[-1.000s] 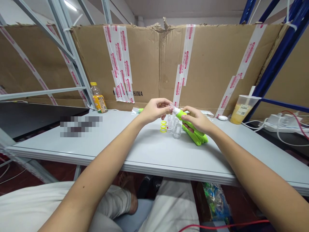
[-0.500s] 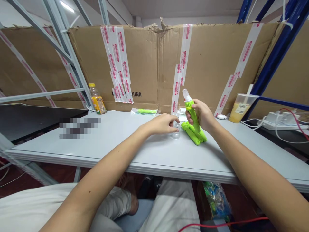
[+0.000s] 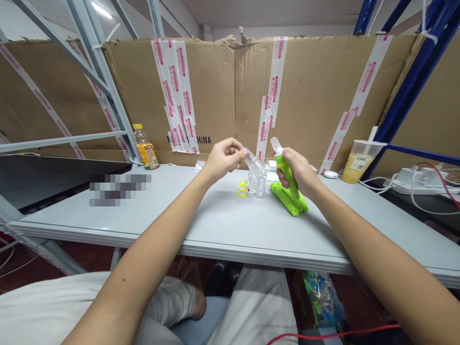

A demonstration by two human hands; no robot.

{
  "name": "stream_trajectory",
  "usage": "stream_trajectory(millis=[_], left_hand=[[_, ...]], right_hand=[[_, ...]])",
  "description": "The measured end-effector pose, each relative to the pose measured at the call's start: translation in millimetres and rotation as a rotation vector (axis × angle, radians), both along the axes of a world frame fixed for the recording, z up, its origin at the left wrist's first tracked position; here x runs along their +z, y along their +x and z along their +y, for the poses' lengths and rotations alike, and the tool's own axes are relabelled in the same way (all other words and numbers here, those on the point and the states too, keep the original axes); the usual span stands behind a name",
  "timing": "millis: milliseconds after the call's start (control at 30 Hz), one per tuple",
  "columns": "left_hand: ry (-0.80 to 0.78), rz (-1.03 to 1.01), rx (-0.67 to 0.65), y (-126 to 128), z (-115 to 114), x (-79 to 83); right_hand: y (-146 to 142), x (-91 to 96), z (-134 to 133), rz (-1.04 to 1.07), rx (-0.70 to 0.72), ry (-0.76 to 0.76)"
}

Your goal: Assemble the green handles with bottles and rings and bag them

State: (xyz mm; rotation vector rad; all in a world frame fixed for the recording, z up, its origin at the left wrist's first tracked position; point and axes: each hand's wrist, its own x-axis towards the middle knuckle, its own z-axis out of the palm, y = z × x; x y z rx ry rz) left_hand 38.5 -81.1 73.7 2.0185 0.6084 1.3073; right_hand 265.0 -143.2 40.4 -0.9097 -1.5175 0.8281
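My right hand (image 3: 295,167) is wrapped round a bright green plastic handle (image 3: 288,177) with a white collar and a small clear tip (image 3: 275,143), tilted up to the left. Between the thumb and fingers of my left hand (image 3: 227,155) is one end of a clear plastic cylinder (image 3: 253,160), held slanted above the table. Below it stand clear plastic cups (image 3: 260,187) and a small clear piece with a white base (image 3: 250,190). Several yellow rings (image 3: 242,189) lie just left of these. More green handles (image 3: 290,200) lie together under my right hand.
The grey table (image 3: 215,225) backs onto a taped cardboard wall (image 3: 215,96). A juice bottle (image 3: 146,151) stands at the back left. At the back right are a drink cup (image 3: 359,163), a white oval case (image 3: 330,174) and a power strip (image 3: 413,179) with cables.
My left hand has risen up and left from the table and now pinches the clear cylinder. The yellow rings and small clear parts have come into sight. My right hand has barely moved.
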Motion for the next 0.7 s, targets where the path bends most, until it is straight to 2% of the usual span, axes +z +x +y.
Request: stream_trajectory(millis=[100,233,433,533,700], left_hand=[[-0.019,-0.173,0.065,-4,7,2.5],[-0.035,-0.231,0.097,-3,9,1.9],[-0.033,-0.19,0.068,3,5,-1.8],[-0.02,-0.118,0.006,6,4,-5.6],[-0.033,-0.03,-0.066,8,2,-10.3]], right_hand=[[-2,-0.2,-1,-0.017,-0.047,0.015],[-4,-0.4,-3,-0.119,-0.074,-0.01],[-8,-1.5,-6,-0.272,-0.05,-0.053],[-10,-1.6,-6,-0.298,-0.034,-0.031],[-7,-5.5,-2,-0.42,-0.15,0.043]])
